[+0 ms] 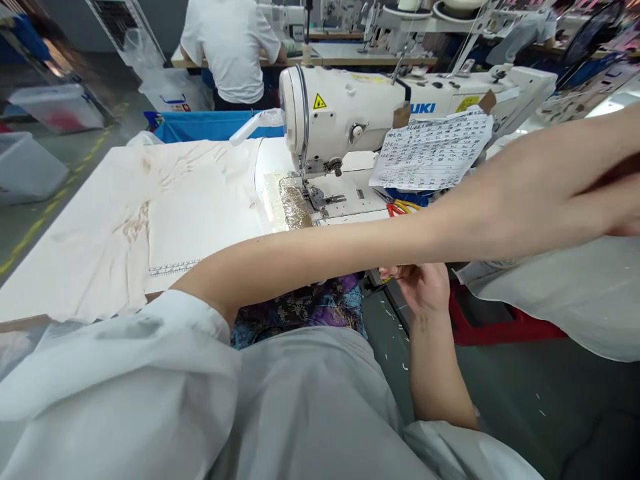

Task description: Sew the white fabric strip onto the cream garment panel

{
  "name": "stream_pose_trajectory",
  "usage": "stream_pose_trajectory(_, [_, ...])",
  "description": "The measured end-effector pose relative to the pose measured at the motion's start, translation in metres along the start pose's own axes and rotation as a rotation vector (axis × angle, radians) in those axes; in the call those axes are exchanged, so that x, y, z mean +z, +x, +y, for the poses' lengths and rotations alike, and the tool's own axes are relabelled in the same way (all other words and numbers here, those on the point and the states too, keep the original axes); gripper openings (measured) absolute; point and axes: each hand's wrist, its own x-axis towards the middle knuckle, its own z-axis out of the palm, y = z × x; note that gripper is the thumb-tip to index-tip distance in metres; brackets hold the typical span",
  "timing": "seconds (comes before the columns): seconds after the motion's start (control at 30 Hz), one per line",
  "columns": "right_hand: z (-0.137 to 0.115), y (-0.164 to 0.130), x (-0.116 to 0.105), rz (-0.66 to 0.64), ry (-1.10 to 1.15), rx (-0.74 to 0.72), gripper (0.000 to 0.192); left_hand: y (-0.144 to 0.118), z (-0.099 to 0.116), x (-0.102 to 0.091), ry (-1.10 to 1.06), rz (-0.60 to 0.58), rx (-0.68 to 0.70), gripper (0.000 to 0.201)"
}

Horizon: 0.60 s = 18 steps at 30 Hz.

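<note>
My left arm stretches across the front of the sewing machine to the right edge, where my left hand is out of view. Below that forearm, my right hand is by the table's front edge, palm up with its fingers curled. Something small, yellow and dark shows at its fingertips, but I cannot make out what it is; the arm above partly covers the fingers. The white sewing machine stands behind my arm, with its presser foot over the bed. Scissors or snips with red and yellow handles lie on the bed.
Pale fabric is spread over the table's left side. A handwritten sheet hangs on the machine. A person in white sits ahead. At right are another person's pale garment and a red stool. Plastic bins stand at left.
</note>
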Motion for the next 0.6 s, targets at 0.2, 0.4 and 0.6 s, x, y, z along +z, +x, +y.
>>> stream_pose_trajectory(0.2, [-0.016, -0.006, 0.015, -0.149, 0.176, 0.051, 0.019, -0.044, -0.06, 0.001, -0.332, 0.664, -0.003, 0.029])
stream_pose_trajectory(0.4, [-0.013, 0.004, 0.038, -0.025, 0.035, -0.053, 0.016, -0.104, -0.125, 0.014, -0.587, 0.823, -0.188, 0.008])
stream_pose_trajectory(0.6, [-0.001, 0.042, 0.077, -0.183, -0.19, -0.034, 0.032, -0.128, -0.18, 0.008, -0.823, 0.933, -0.484, 0.029])
